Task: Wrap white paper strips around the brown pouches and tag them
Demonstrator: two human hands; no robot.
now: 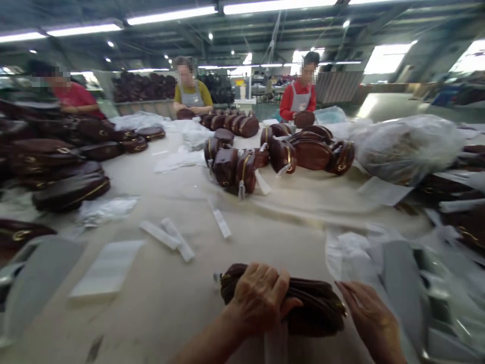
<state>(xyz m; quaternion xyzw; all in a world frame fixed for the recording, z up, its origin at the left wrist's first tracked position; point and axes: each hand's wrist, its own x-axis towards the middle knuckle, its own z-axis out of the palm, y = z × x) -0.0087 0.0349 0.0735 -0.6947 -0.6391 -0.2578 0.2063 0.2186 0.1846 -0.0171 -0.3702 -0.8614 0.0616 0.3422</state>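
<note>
Left hand [261, 298] grasped a dark brown bag [316, 316] from above, thumb pressed along its near side; bag lay at the near side of the pale desk [151, 303], between both hands. Right hand [373, 316] loose, fingers outstretched just beside the bag's zippered right end; contact could not be told. White strip [276, 346] hung below the bag. Paper stack [108, 268] lay to the left, loose strips [161, 235] farther off. Finished-looking brown bags [246, 172] stood beyond, three co-workers [299, 96] behind.
</note>
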